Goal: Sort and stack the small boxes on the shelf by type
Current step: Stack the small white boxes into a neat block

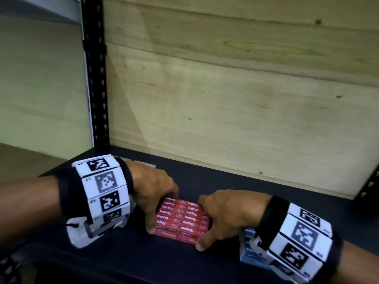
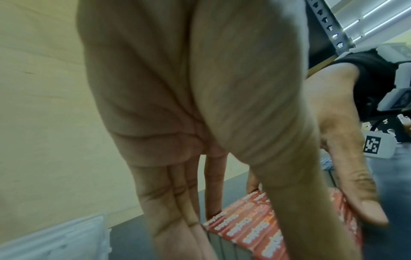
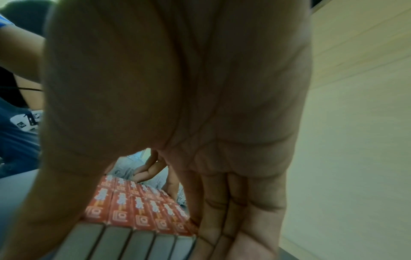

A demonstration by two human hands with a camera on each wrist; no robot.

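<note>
A block of several red staples boxes (image 1: 182, 219) lies flat on the dark shelf (image 1: 246, 191), packed side by side. My left hand (image 1: 161, 212) holds its left end, thumb on the front corner and fingers down the back edge. At the right end my right hand (image 1: 205, 222) holds it the same way, thumb in front and fingers behind. In the left wrist view my fingers (image 2: 173, 202) reach down behind the red boxes (image 2: 251, 227). The right wrist view looks along the red boxes (image 3: 138, 207), with my fingers (image 3: 233, 211) on their far side.
A blue box (image 1: 249, 251) sits on the shelf under my right wrist. A pale translucent box (image 2: 55, 241) stands behind my left hand against the plywood back wall (image 1: 225, 99). A black slotted upright (image 1: 96, 78) bounds the shelf on the left.
</note>
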